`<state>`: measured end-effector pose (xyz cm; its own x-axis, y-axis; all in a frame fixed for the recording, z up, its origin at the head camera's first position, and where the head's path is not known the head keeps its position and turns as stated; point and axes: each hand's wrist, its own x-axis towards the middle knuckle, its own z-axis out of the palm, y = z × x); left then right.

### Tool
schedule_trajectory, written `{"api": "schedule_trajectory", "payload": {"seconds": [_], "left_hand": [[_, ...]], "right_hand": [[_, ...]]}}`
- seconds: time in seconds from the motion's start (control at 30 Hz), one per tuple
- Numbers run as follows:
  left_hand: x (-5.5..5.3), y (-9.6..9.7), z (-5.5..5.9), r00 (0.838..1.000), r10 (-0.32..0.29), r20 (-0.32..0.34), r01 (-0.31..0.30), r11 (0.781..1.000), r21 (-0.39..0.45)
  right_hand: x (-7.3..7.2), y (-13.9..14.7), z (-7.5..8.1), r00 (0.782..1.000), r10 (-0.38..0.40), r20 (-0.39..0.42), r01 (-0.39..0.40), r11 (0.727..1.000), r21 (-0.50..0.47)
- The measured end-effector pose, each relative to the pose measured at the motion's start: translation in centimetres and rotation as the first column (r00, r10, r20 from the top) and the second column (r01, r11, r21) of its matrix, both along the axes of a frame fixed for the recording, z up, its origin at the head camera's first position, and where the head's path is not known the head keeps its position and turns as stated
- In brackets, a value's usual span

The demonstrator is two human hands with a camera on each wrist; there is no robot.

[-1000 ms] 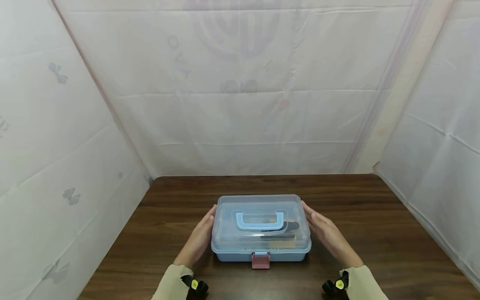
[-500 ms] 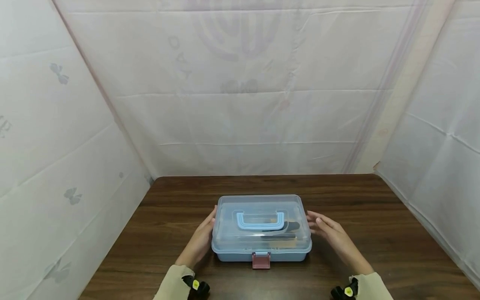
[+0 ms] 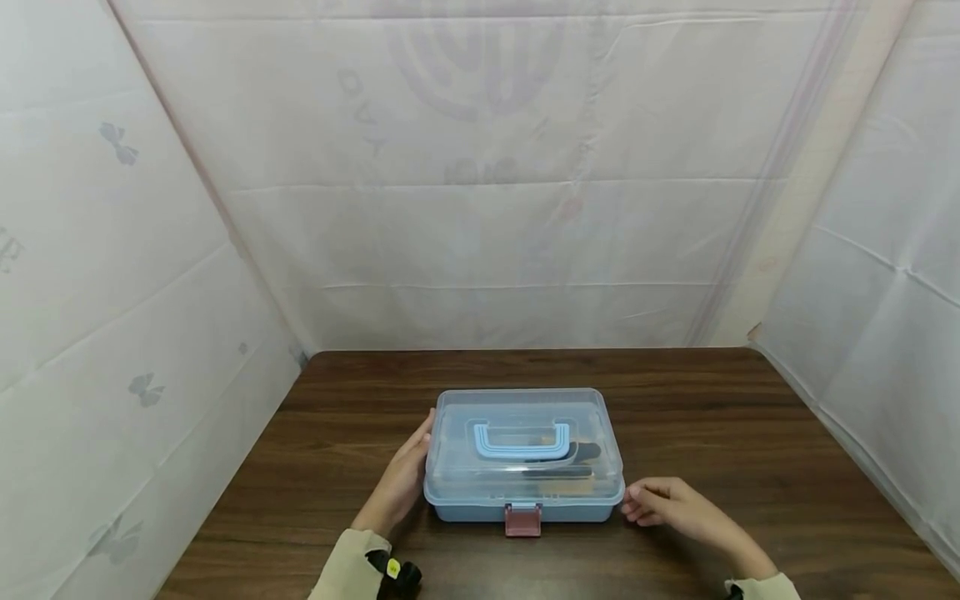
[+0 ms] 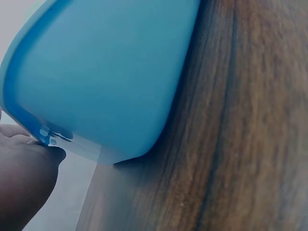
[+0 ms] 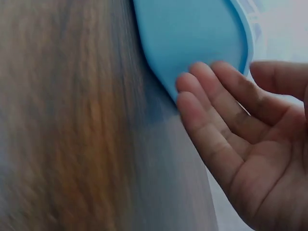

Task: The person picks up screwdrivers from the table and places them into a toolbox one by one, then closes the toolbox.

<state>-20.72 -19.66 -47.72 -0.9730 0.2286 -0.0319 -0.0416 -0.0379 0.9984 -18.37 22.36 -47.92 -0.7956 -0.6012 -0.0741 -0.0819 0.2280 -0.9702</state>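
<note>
A blue plastic storage box (image 3: 480, 512) with a clear lid sits on the wooden table. Its lid carries a light blue handle (image 3: 521, 452), and a pink latch (image 3: 522, 522) hangs at the front. Dark and tan items show dimly through the lid. My left hand (image 3: 401, 483) rests along the box's left side, fingers extended; in the left wrist view the thumb side (image 4: 29, 168) is at the box's rim. Beside the front right corner is my right hand (image 3: 678, 510), its fingers loosely bent and holding nothing. In the right wrist view the fingertips (image 5: 192, 108) overlap the box wall.
The dark wooden table (image 3: 360, 392) extends around the box on all sides. White sheeting (image 3: 480, 250) hangs behind it, with more at the left (image 3: 112, 333) and right. A black wrist camera (image 3: 405, 577) is strapped to the left sleeve.
My right hand has left the box's right side and come down toward its front right corner, fingers bending. The left hand and the box have stayed in place.
</note>
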Motion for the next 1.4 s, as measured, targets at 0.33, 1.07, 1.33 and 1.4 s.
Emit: {"api": "schedule_trajectory", "payload": {"seconds": [0.33, 1.07, 1.33, 1.4], "left_hand": [[-0.2, -0.2, 0.2, 1.0, -0.025, -0.003, 0.025, 1.0, 0.009], [-0.1, -0.2, 0.3, 1.0, -0.025, 0.002, 0.025, 1.0, 0.018], [0.0, 0.0, 0.3, 1.0, -0.026, -0.001, 0.026, 1.0, 0.018], [0.0, -0.1, 0.2, 1.0, -0.024, 0.001, 0.024, 1.0, 0.02]], "right_hand": [[1.1, -2.0, -0.7, 0.97, 0.217, 0.11, -0.202, 0.971, -0.131], [2.5, -7.9, -1.4, 0.948, 0.233, 0.218, -0.185, 0.958, -0.219], [2.4, -8.9, -1.6, 0.96, 0.192, 0.203, -0.156, 0.971, -0.179], [2.3, -9.0, -1.7, 0.962, 0.186, 0.201, -0.151, 0.973, -0.177]]}}
